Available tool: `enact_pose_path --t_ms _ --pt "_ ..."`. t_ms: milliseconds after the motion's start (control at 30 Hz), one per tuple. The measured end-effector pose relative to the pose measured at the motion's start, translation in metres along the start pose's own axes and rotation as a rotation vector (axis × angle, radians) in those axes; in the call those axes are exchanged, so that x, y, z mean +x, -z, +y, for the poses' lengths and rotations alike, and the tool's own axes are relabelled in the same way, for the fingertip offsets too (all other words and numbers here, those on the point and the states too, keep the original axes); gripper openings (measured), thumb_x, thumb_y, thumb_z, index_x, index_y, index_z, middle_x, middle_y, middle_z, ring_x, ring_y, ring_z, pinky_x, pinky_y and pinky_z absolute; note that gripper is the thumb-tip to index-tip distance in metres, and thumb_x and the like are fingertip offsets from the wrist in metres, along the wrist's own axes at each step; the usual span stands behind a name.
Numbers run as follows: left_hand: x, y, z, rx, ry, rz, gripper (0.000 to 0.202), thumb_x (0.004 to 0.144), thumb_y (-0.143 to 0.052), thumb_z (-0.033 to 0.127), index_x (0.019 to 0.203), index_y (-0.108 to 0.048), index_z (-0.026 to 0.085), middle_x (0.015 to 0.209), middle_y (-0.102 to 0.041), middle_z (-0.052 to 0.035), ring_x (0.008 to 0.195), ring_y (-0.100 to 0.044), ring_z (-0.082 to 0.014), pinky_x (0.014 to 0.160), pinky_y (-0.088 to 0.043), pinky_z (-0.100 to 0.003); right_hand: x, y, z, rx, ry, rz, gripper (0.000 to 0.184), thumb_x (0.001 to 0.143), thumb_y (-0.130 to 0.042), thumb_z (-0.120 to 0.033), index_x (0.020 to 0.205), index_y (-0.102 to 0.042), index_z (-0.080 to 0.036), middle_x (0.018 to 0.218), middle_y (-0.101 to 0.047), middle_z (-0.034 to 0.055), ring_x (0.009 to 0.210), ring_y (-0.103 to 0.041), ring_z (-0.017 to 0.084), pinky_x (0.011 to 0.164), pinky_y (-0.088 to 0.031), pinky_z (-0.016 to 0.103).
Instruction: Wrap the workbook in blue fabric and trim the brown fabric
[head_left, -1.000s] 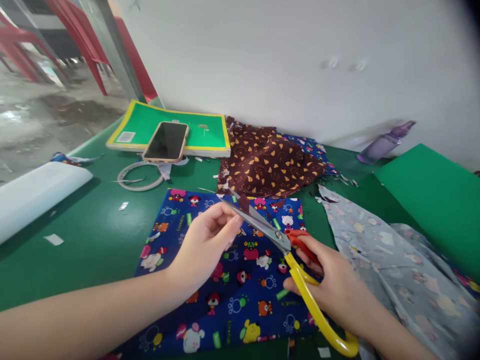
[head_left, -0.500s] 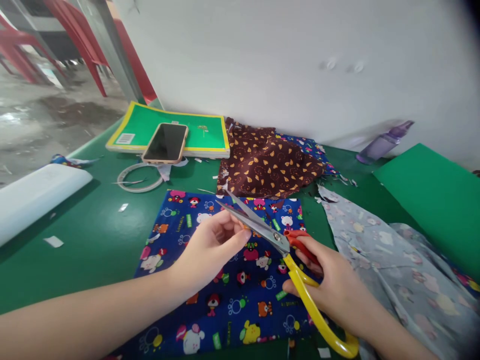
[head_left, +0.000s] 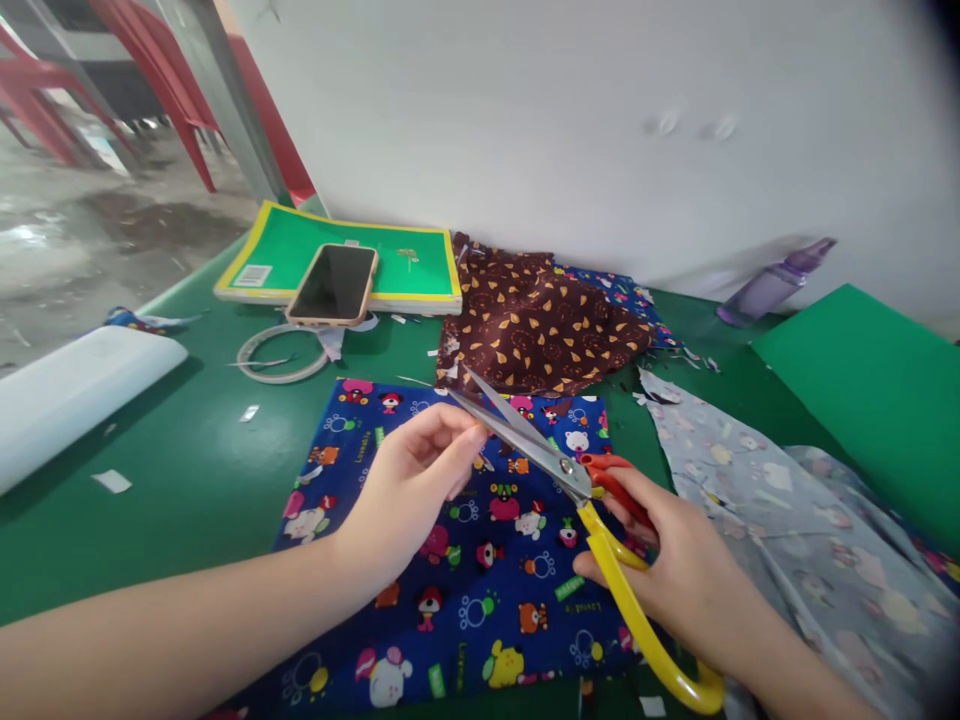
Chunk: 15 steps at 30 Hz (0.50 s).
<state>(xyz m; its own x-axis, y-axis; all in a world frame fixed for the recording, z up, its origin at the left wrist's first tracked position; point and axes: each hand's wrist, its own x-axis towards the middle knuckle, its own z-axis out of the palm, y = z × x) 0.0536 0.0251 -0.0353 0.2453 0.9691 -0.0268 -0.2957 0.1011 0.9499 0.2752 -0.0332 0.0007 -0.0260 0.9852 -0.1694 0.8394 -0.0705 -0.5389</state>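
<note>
My right hand (head_left: pixel 675 540) grips a pair of scissors (head_left: pixel 566 467) with one red and one yellow handle, their blades parted and pointing up to the left. Thumb and fingertips of my left hand (head_left: pixel 420 480) are pinched together just beside the blades. A tiny pale and orange sliver (head_left: pixel 484 461) shows below those fingertips, too small to name. Under both hands a dark blue cloth (head_left: pixel 480 590) with cartoon animals lies flat on the green table (head_left: pixel 202 480).
Behind the blue cloth lies brown patterned cloth (head_left: pixel 547 330). A phone (head_left: pixel 334 284) rests on a green book (head_left: pixel 420 262), near a tape roll (head_left: pixel 244 350). Pale-backed cloth (head_left: pixel 757 480), a green board (head_left: pixel 877 390) and a purple bottle (head_left: pixel 772 287) are at right. A white object (head_left: pixel 82 395) lies left.
The scissors and my right hand have shifted slightly right, and the blades have drawn a little away from my left fingertips. My left hand has tilted slightly, still pinched.
</note>
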Motion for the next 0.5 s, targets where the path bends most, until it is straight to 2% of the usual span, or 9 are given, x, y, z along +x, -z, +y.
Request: enact_pose_path --t_ms 100,233,500 --pt "0.0001 0.0014 -0.0013 -0.025 -0.005 0.016 0.018 0.088 -0.059 0.032 0.075 -0.054 0.02 0.051 -0.039 0.0073 0.048 -0.031 -0.0061 0.047 -0.022 -0.023 0.0 -0.0022 0.0013 -0.017 -0.015 -0.009 0.052 0.068 -0.069 -0.034 0.116 -0.052 -0.024 0.095 -0.067 0.0018 0.084 -0.065 0.021 0.07 -0.053 0.032" --pt "0.0002 0.002 -0.0027 -0.037 -0.005 0.018 0.017 0.086 -0.06 0.029 0.073 -0.054 0.019 0.052 -0.038 0.0072 0.048 -0.03 -0.0059 0.046 -0.022 -0.023 0.001 -0.0036 0.0018 -0.026 0.001 0.001 0.049 0.067 -0.07 -0.039 0.111 -0.054 -0.026 0.098 -0.066 0.0015 0.085 -0.064 0.022 0.071 -0.052 0.034" --pt "0.0004 0.0005 -0.0017 -0.002 -0.001 0.031 0.009 0.084 -0.058 0.027 0.079 -0.058 0.02 0.052 -0.038 0.0071 0.048 -0.03 -0.0063 0.046 -0.023 -0.022 0.0004 -0.0008 0.0003 -0.057 0.006 -0.01 0.048 0.067 -0.068 -0.032 0.112 -0.053 -0.025 0.089 -0.065 0.0001 0.077 -0.062 0.02 0.066 -0.05 0.033"
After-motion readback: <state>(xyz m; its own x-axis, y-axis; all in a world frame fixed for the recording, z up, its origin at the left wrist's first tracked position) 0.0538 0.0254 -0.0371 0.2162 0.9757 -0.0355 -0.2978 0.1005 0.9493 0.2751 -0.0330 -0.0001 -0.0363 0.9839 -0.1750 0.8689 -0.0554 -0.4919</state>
